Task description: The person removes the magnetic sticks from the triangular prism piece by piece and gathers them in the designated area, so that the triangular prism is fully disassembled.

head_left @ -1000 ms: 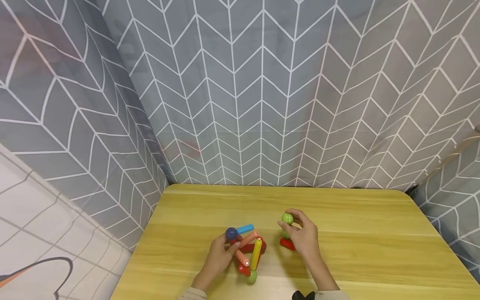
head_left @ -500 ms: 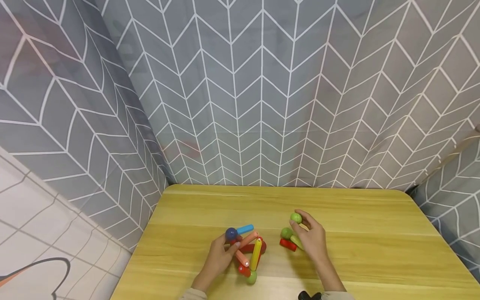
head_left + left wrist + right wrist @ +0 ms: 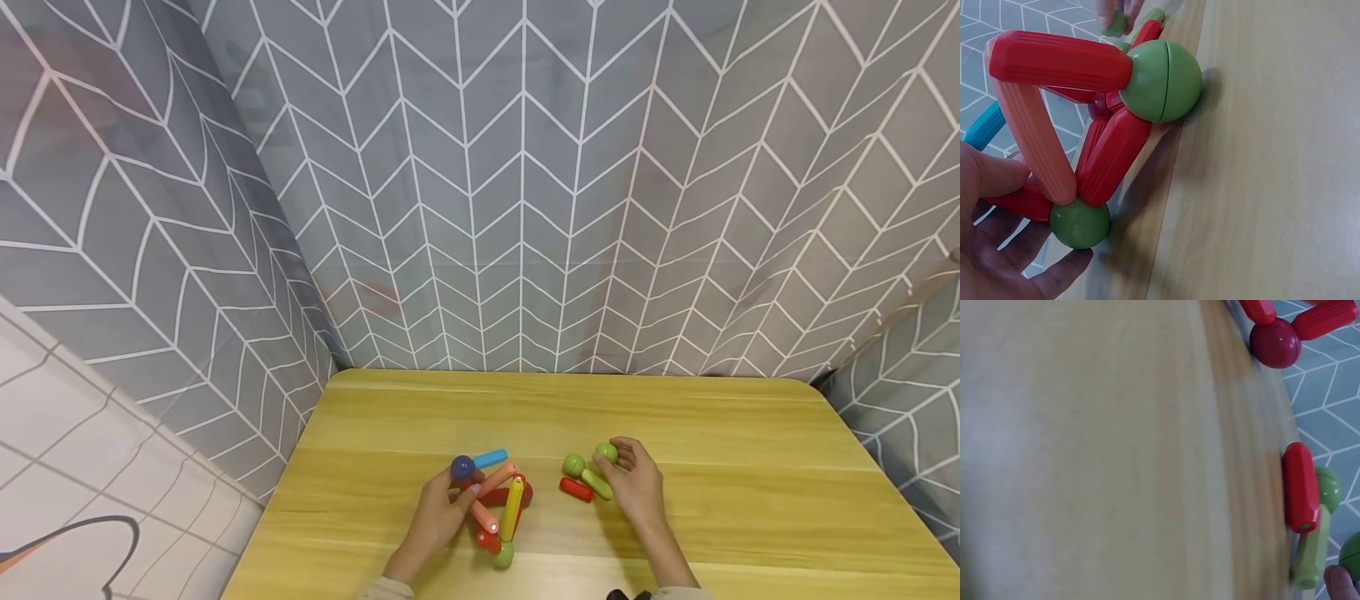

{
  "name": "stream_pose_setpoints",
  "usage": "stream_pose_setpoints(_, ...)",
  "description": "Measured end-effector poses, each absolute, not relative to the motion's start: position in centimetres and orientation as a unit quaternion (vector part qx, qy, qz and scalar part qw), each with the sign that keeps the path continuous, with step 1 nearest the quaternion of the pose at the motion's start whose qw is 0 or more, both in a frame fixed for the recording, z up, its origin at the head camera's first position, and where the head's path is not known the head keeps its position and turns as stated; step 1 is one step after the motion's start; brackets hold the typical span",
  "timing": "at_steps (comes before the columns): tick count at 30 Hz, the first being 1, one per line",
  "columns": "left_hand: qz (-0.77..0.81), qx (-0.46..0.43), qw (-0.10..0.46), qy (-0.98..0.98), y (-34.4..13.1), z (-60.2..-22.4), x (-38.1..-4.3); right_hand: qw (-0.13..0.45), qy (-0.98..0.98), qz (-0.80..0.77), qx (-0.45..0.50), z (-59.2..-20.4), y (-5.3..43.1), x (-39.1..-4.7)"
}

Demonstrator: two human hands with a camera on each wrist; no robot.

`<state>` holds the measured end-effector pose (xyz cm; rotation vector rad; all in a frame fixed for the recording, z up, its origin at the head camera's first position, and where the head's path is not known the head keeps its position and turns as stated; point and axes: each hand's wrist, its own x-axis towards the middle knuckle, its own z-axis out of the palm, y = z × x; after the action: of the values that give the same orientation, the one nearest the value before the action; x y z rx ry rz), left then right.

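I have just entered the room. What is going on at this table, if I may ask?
A person is handling coloured toy rods and balls at a wooden table. The left hand holds a rod-and-ball structure. The right hand pinches a single green ball. Near it lie a second green ball, a light green rod and a red rod, all apart from the structure.
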<state>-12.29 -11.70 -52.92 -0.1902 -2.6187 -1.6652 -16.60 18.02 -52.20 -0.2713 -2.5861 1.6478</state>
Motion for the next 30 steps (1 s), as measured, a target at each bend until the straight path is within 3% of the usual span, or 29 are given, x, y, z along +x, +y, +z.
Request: stream_pose_setpoints(30,-0.538,-0.055,0.004,-0.841,-11.9,-53.0,-12.1,0.017,-0.853,0.511,-0.103,-54.0,18.4,-16.8)
